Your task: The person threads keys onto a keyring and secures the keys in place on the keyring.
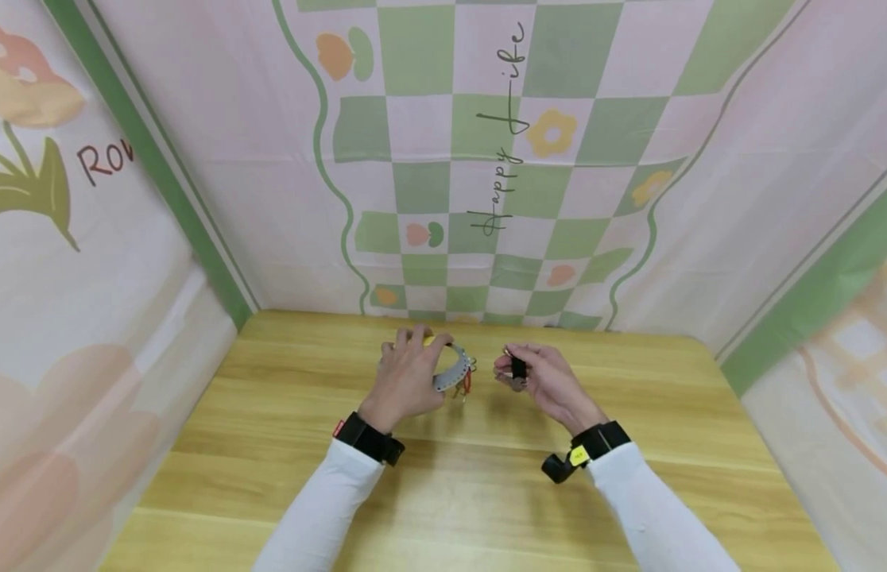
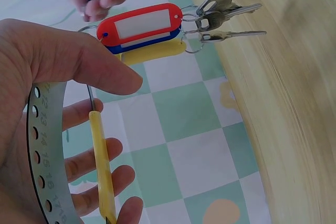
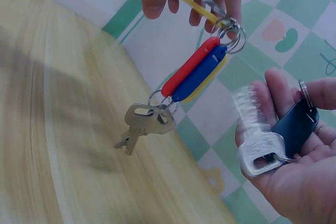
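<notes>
My left hand (image 1: 406,380) grips a curved grey strip (image 1: 454,376) with a row of holes and printed numbers. A slim yellow bar (image 2: 103,166) lies across its fingers. From the strip hang a red key tag (image 2: 140,23), a blue key tag (image 3: 199,74) and a yellow key tag (image 2: 157,52), with several keys (image 3: 149,119) dangling below. To the right, my right hand (image 1: 555,391) pinches the ring of a black key tag (image 3: 297,129) between thumb and finger. A silver key (image 3: 261,153) attached to it lies over the fingers, its blade blurred. The hands are apart.
Both hands are above a wooden table (image 1: 472,492). A printed curtain (image 1: 479,175) with green checks stands behind the table's far edge, and more patterned cloth (image 1: 79,318) hangs at the sides. Black straps (image 1: 372,438) circle both wrists.
</notes>
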`<state>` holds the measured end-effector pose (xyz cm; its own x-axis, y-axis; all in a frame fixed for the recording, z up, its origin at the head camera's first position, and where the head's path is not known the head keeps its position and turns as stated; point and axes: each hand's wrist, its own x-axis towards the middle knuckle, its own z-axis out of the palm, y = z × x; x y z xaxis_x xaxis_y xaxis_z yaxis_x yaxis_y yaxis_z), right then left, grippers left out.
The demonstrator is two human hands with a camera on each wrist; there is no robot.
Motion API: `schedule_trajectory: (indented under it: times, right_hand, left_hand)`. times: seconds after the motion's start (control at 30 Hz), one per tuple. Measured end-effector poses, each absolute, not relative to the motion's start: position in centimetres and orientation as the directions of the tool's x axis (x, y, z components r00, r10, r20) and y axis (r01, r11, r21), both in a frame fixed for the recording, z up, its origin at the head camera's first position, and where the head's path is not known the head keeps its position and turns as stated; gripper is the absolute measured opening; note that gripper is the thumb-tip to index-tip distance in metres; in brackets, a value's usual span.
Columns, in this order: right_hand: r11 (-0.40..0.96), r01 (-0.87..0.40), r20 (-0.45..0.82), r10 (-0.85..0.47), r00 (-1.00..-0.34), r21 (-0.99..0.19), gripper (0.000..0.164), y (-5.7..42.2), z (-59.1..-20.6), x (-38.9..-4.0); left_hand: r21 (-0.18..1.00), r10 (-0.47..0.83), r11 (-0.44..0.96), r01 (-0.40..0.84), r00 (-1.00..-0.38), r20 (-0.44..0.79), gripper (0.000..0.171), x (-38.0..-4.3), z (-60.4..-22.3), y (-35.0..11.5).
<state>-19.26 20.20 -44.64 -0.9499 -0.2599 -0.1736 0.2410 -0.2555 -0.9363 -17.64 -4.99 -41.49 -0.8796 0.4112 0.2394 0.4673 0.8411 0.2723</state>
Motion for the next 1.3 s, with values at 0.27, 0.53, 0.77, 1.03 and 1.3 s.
schedule_trajectory:
  times: [0.27,0.53,0.77,1.03,1.3]
  right_hand:
    - [-0.051,0.008,0.001,-0.182,-0.983,-0.999,0.03,20.0,-43.9,-18.5]
    - [0.26,-0.206,0.159,-0.191,-0.969,-0.943,0.024,19.4,-42.0,-17.7]
    - [-0.046,-0.038,0.051,-0.323,-0.945,-0.998,0.012,19.7,-40.8,-17.6]
    - [-0.222,0.05,0.05,-0.422,-0.905,-0.974,0.017,20.0,-40.5,-17.6]
    - [-0.067,-0.009,0.032,-0.364,-0.931,-0.998,0.014,20.2,-40.3,-17.5]
  left_hand:
    - [0.274,0.412,0.841,0.467,-0.88,0.236,0.082,-17.6,-41.4,-4.9]
    - [0.275,0.411,0.841,0.466,-0.881,0.236,0.083,-17.6,-41.4,-4.9]
    - [0.272,0.41,0.841,0.468,-0.879,0.244,0.083,-17.6,-41.5,-5.0]
    - [0.275,0.405,0.842,0.464,-0.881,0.246,0.084,-17.6,-41.5,-5.0]
    - [0.283,0.4,0.843,0.459,-0.884,0.241,0.084,-17.6,-41.3,-5.2]
